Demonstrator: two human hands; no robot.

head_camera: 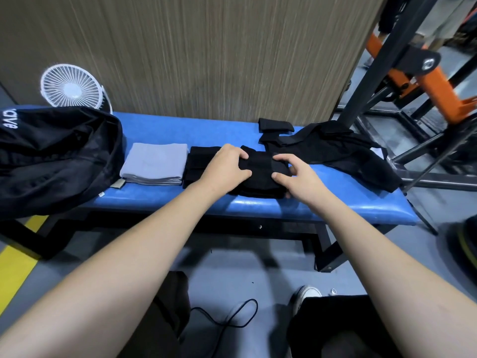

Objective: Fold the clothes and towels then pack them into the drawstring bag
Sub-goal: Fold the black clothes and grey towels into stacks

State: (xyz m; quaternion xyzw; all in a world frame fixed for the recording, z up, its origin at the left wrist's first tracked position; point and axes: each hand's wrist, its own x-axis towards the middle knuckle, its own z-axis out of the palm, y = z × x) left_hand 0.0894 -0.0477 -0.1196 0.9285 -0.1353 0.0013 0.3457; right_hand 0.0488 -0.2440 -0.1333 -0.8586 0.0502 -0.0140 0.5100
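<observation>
At mid-frame, your left hand (227, 164) and right hand (294, 174) each pinch the folded black fabric garment (258, 177) on the blue padded bench (309, 208).

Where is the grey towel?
In the head view, the folded grey towel lies on the blue bench, left of centre, between the black bag and the folded black clothes.

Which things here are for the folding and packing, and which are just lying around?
For the job: black garment under both hands, folded grey towel, folded black stack, unfolded black clothes, black drawstring bag.

Just lying about: white fan, floor cable, orange-and-black metal frame.
</observation>
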